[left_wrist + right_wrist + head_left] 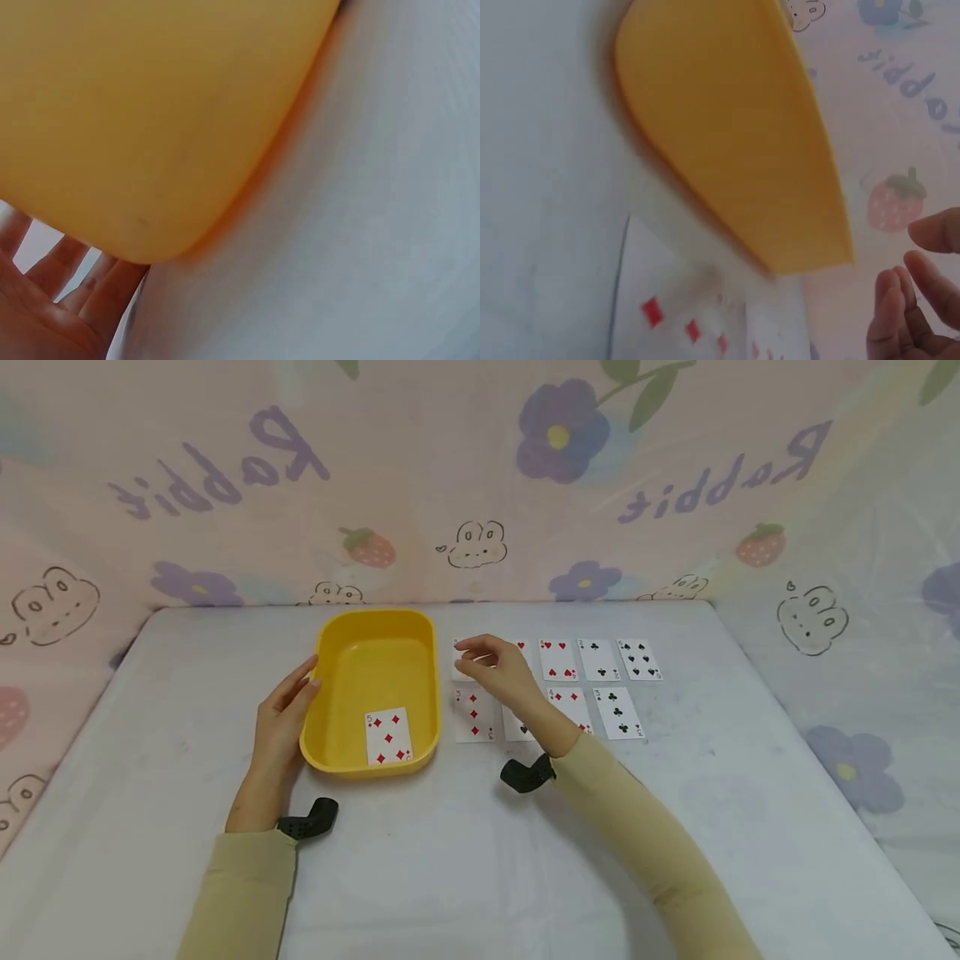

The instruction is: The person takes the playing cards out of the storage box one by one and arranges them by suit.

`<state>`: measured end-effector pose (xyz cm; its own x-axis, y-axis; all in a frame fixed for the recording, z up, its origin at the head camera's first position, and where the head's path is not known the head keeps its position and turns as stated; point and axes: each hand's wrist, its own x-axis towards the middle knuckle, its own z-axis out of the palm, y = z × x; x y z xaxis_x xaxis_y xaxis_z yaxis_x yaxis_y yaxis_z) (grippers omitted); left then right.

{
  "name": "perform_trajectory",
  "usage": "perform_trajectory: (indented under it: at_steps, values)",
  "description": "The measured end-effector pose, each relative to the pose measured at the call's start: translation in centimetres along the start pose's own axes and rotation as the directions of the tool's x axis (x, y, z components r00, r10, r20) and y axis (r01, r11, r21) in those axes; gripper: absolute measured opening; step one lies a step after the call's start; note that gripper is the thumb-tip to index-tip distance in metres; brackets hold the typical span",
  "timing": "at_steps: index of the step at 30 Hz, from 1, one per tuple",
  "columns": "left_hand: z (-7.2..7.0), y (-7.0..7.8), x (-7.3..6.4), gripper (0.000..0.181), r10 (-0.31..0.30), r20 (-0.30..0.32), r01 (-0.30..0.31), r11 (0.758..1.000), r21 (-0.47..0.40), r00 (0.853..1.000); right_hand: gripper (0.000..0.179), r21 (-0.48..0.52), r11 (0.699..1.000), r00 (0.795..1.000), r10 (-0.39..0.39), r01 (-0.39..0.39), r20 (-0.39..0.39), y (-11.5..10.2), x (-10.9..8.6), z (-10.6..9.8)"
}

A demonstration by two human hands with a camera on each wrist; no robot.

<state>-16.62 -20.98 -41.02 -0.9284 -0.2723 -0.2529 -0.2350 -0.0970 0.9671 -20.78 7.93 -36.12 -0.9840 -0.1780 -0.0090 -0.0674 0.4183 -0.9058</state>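
Observation:
My left hand (277,722) rests against the left side of a yellow plastic tray (367,681). In the left wrist view, its fingers (109,300) lie fairly straight along the tray's outer wall. Inside the tray, near its front, lies the five of diamonds (388,735), face up. To the right of the tray my right hand (504,672) hovers over the back row of playing cards, thumb and fingertips apart. Nothing shows between them in the right wrist view. That hand partly covers the leftmost back card (457,675). Below it lies the three of diamonds (474,716).
Further along the back row are the four of hearts (557,660), two of clubs (598,660) and six of spades (640,660). The front row holds the four of diamonds (568,706) and three of clubs (618,713). A printed curtain (420,468) hangs behind the white table (420,877).

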Motion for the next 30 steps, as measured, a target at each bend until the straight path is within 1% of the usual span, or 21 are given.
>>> perform_trajectory:
  at_steps: [2, 6, 9, 11, 14, 17, 20, 24, 27, 30]
  values:
    - [0.0, 0.0, 0.0, 0.042, -0.003, 0.001, 0.003, 1.0, -0.003, 1.0, 0.031, -0.009, 1.0, 1.0, 0.008, -0.008, 0.025, -0.8, 0.4, 0.6]
    - [0.0, 0.0, 0.1, 0.041, -0.001, 0.003, 0.001, 1.0, -0.017, 1.0, 0.031, 0.018, 0.999, 0.996, 0.027, -0.029, 0.085, -2.4, 1.2, 1.8]
    - [-0.1, 0.1, 0.1, 0.041, 0.006, -0.003, -0.006, 1.0, -0.021, 1.0, 0.032, 0.016, 0.998, 0.986, 0.052, -0.055, 0.16, -3.4, 1.8, 2.6]
    - [-0.1, 0.1, 0.2, 0.04, 0.009, -0.006, -0.009, 1.0, -0.025, 1.0, 0.034, -0.015, 0.997, 0.972, 0.083, -0.082, 0.218, -4.0, 2.2, 3.2]
    - [-0.1, 0.0, 0.2, 0.04, 0.012, -0.009, -0.012, 0.999, -0.03, 1.0, 0.036, -0.063, 0.992, 0.943, 0.12, -0.106, 0.309, -4.6, 2.7, 4.0]
    - [0.0, 0.0, 0.3, 0.041, 0.011, -0.013, -0.011, 1.0, -0.023, 1.0, 0.036, -0.085, 0.989, 0.918, 0.147, -0.124, 0.368, -5.1, 3.2, 4.7]
    - [0.1, 0.0, 0.3, 0.04, 0.006, -0.016, -0.006, 1.0, -0.021, 1.0, 0.036, -0.07, 0.987, 0.907, 0.159, -0.143, 0.39, -5.6, 3.5, 5.4]
    - [0.1, 0.0, 0.3, 0.039, 0.001, -0.016, -0.001, 1.0, -0.02, 1.0, 0.036, -0.026, 0.988, 0.899, 0.15, -0.153, 0.411, -6.1, 3.8, 6.4]
    - [0.1, 0.0, 0.3, 0.039, 0.002, -0.012, -0.003, 1.0, -0.013, 1.0, 0.034, -0.035, 0.988, 0.892, 0.15, -0.149, 0.426, -6.2, 3.9, 7.2]
    - [0.1, -0.1, 0.3, 0.039, 0.016, -0.009, -0.016, 1.0, -0.006, 1.0, 0.031, -0.063, 0.986, 0.89, 0.165, -0.153, 0.424, -6.0, 3.9, 7.8]
